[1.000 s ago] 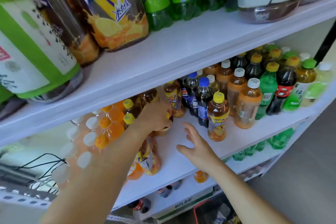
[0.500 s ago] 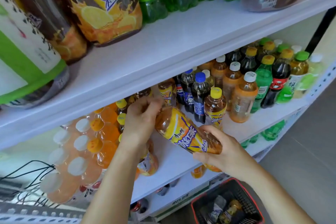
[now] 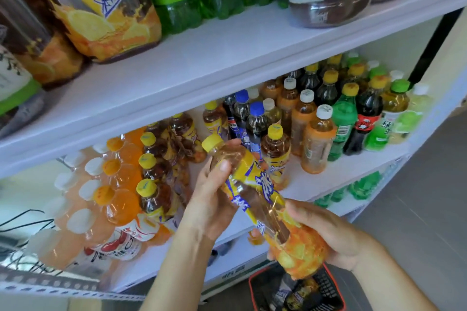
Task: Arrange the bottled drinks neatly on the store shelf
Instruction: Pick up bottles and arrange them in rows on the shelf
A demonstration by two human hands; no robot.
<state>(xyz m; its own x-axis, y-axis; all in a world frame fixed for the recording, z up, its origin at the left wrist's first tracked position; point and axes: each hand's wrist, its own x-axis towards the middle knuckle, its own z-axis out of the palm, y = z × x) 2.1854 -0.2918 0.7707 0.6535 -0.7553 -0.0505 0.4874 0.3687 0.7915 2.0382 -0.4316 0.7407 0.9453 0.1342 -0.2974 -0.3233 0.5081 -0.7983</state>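
Note:
An iced tea bottle (image 3: 255, 194) with a yellow cap and yellow-blue label lies tilted in front of the middle shelf (image 3: 328, 179), cap toward the shelf. My left hand (image 3: 212, 199) grips its upper part, thumb on the shoulder below the cap. My right hand (image 3: 326, 232) cups its orange base from below. Several more iced tea bottles (image 3: 156, 179) stand in a row at the left of the shelf. One single iced tea bottle (image 3: 275, 149) stands just behind the held one.
Orange soda bottles (image 3: 113, 189) and white-capped bottles fill the shelf's left end. Blue-capped colas (image 3: 255, 121), orange-label teas (image 3: 318, 141) and green bottles (image 3: 343, 121) stand to the right. Large bottles line the upper shelf (image 3: 227, 58). A red basket (image 3: 298, 288) sits on the floor below.
Both hands have brought the iced tea bottle down and away from the shelf. Its base has swung toward me, and the cap now points up at the shelf.

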